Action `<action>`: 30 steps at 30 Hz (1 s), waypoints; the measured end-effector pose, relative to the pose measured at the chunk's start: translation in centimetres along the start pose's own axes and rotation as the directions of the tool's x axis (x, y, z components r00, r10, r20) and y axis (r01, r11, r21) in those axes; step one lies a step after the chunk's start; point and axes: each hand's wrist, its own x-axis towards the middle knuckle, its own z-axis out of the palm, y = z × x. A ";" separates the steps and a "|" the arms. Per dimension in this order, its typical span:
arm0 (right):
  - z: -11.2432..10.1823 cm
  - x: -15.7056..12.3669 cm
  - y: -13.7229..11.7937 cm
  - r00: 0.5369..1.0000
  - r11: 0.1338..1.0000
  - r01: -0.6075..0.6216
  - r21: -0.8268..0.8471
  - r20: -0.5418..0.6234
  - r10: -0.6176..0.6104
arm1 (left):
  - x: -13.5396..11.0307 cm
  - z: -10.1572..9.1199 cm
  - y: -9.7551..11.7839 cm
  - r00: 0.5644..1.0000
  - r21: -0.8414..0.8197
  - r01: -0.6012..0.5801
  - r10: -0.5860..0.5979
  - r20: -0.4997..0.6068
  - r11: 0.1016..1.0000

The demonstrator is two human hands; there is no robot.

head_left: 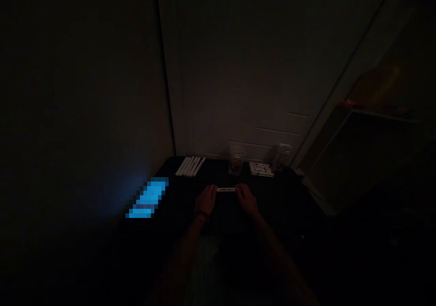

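A slim white marker (226, 189) with dark print along its side lies level between my two hands over the dark table. My left hand (205, 199), with a band at the wrist, is closed on the marker's left end. At the other end, the fingers of my right hand (247, 199) are closed on it too. Both fingertips and the marker's ends are partly hidden in the dim light. Behind my left hand, several white markers (190, 166) lie side by side in a slanted row. A stack of white printed markers (261, 169) lies behind my right hand.
Two clear plastic containers with labels, one in the middle (235, 163) and one at the right (282, 157), stand at the back of the dark table (225, 219) by the wall. A glowing blue, pixelated screen (150, 198) lies at the left. A shelf (381, 115) is at the right.
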 end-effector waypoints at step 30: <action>-0.9 -0.4 -0.6 0.996 0.971 -0.083 0.225 0.032 0.077 | -0.6 -0.8 0.5 0.992 -0.168 0.098 -0.083 0.095 0.981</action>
